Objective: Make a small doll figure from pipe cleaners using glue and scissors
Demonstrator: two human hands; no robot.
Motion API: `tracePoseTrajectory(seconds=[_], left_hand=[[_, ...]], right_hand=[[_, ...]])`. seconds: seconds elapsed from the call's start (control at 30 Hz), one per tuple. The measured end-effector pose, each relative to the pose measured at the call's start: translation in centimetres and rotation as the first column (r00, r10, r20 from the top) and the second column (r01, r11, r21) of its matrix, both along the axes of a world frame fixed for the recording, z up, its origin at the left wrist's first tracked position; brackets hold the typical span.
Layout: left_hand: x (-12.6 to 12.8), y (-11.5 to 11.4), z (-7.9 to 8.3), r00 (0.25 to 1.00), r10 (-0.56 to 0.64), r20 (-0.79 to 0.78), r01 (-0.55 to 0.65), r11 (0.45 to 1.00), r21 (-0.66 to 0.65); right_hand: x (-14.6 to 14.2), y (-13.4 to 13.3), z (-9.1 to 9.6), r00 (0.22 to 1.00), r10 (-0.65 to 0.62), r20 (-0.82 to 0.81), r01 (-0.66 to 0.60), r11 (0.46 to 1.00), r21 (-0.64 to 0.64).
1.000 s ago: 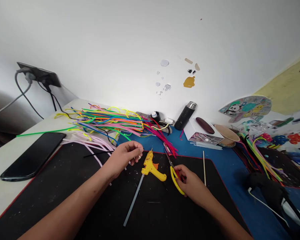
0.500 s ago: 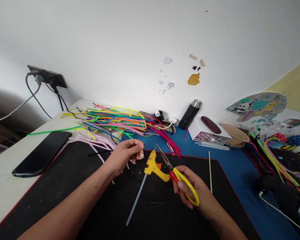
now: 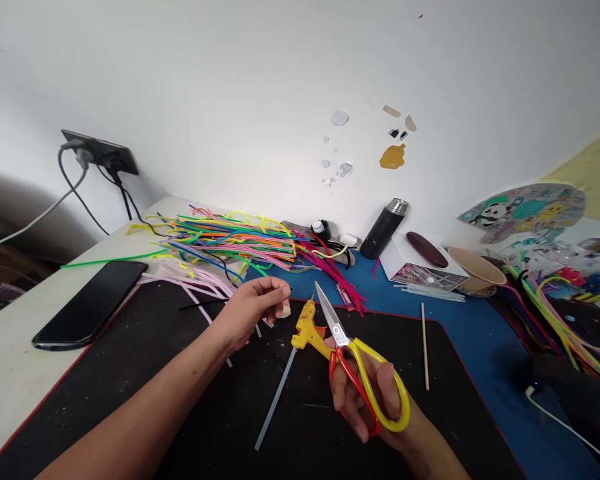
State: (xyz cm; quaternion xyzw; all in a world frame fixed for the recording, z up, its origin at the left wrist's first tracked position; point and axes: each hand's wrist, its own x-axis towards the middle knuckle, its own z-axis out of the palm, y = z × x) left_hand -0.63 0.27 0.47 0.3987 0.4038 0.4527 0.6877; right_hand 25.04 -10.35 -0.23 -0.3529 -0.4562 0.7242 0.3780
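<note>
My left hand (image 3: 260, 308) is closed in a pinch, a small black tip showing at its fingertips. A thin black pipe cleaner (image 3: 196, 305) on the other side of the hand lines up with that tip; the part between is hidden. Just below the fingertips shows a small beige piece (image 3: 286, 311). In my right hand (image 3: 355, 400) are scissors (image 3: 353, 353) with one yellow and one red handle, blades together and pointing up and away. Behind them a yellow glue gun (image 3: 307, 327) lies on the black mat, a glue stick (image 3: 276, 399) sticking out of its back.
Colourful pipe cleaners (image 3: 230, 237) are heaped at the back left, near a black phone (image 3: 90, 303). A dark flask (image 3: 384, 230) leans by a white box (image 3: 405, 263) and a bowl (image 3: 477, 270). A wooden stick (image 3: 425, 347) lies on the mat's right.
My right hand has turned the scissors, so their blades and handles now face me more flatly. The left hand keeps its pinch. The view has shifted slightly.
</note>
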Motion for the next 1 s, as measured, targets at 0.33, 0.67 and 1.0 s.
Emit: tracePoseTrajectory(seconds=[0.33,0.67,1.0], left_hand=[[-0.1,0.0,0.0,1.0,-0.01,0.009,0.01,1.0,-0.007],[0.0,-0.2,0.4,0.998,-0.026,0.055,0.028,0.999,-0.037],[0.1,-0.4,0.5,0.994,-0.046,0.096,0.053,0.996,-0.069]], right_hand=[[-0.9,-0.1,1.0,0.998,0.064,0.013,-0.064,0.998,0.001],[-2.2,0.0,1.9,0.925,-0.125,0.358,0.087,0.989,0.119],[-3.3,0.0,0.3,0.849,-0.154,0.505,0.106,0.987,0.123]])
